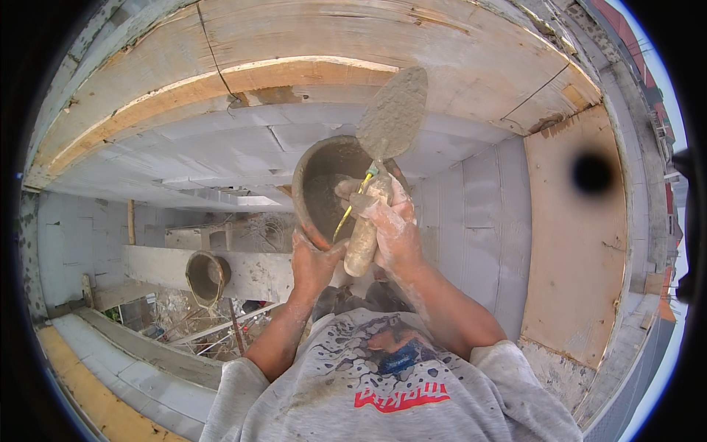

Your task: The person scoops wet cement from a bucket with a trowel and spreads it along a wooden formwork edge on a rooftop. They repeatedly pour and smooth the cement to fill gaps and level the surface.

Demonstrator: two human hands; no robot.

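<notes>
My left hand (313, 258) grips the lower rim of a round mortar pan (324, 184), smeared with grey mortar inside and held up in front of a white block wall. My right hand (394, 225) is closed around the wooden handle of a trowel (394, 110). The trowel's pointed blade is coated in grey mortar and points up toward the wooden beam above the blocks. A yellow cord runs along the handle. Both hands are dusted with cement.
Wooden formwork boards (309, 44) arch over the white block wall (471, 214). A plywood panel (574, 243) stands at the right. A second mortar pan (208, 276) rests on a ledge at lower left, with rubble and rods below it. A yellow-edged block row (110, 390) runs bottom left.
</notes>
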